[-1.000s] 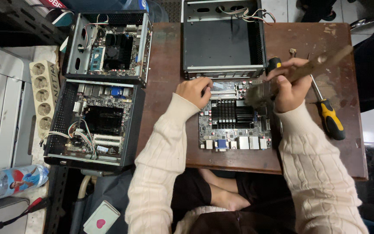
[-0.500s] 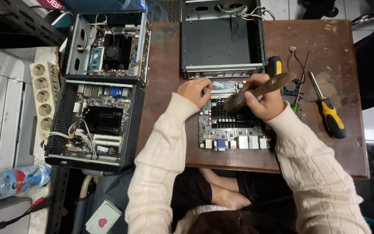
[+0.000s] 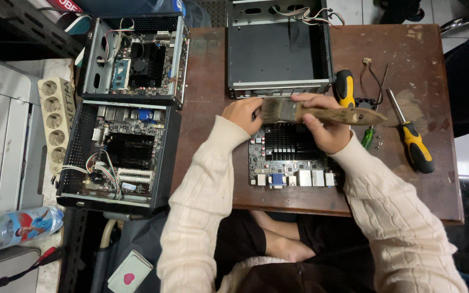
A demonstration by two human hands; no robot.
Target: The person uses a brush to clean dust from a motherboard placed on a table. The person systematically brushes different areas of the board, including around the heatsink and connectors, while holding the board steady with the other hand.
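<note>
On the brown table (image 3: 408,49), the right hand (image 3: 321,122) gripped a paintbrush (image 3: 321,113) over the circuit board (image 3: 291,157), while the left hand (image 3: 241,113) pinched the board's top edge.

The brush (image 3: 321,113) has a worn, rough wooden handle and dusty bristles. The table (image 3: 441,168) is scuffed matt brown wood. The empty case (image 3: 278,54) looks like dull grey metal. The screwdriver (image 3: 411,138) has a glossy plastic grip and bright metal shaft. Both sleeves (image 3: 202,201) are cream ribbed knit.

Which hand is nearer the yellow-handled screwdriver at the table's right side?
Right. The right hand, gripping the wooden-handled brush over the circuit board, sits a short way left of the yellow-handled screwdriver. The left hand is farther left, at the board's upper left corner.
</note>
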